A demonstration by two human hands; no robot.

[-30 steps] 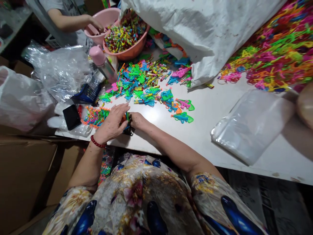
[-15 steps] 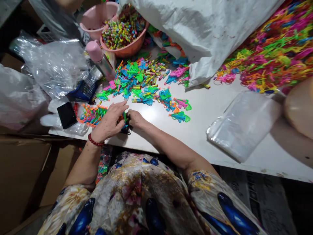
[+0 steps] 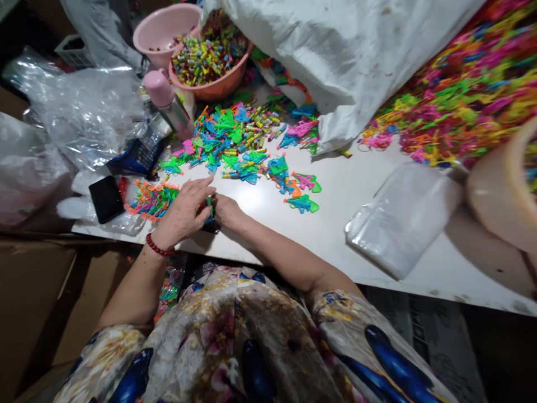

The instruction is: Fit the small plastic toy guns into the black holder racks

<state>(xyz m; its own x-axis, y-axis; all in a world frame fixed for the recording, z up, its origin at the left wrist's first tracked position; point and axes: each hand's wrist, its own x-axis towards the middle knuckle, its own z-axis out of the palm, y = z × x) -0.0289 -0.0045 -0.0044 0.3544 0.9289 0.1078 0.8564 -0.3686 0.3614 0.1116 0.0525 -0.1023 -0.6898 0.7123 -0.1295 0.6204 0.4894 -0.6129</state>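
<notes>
My left hand (image 3: 187,210), with a red bead bracelet (image 3: 158,246) at its wrist, arches over a row of small coloured plastic toys (image 3: 153,197) with orange tips. Its fingers reach forward, and the thumb is bent around green and blue pieces (image 3: 208,202) at the row's right end. Pressed close beside it, my right hand (image 3: 229,212) has its fingers curled in; what they pinch is hidden. A dark object (image 3: 212,226), only partly visible, lies beneath the hands. Beyond them is a loose pile of plastic toys (image 3: 226,131) mixed with small yellow-banded tubes.
A phone (image 3: 106,198) and clear plastic bags (image 3: 84,112) lie left, near a calculator (image 3: 138,154) and a pink-capped bottle (image 3: 168,106). A basin of small tubes (image 3: 210,61) stands behind. Flat plastic bags (image 3: 403,218) rest right, near a pale tub (image 3: 503,184) and a white sack (image 3: 335,50).
The whole view has shifted slightly, so things appear a little further left. Both hands stay together at the right end of the row, the right hand's fingers tucked closer to the left hand.
</notes>
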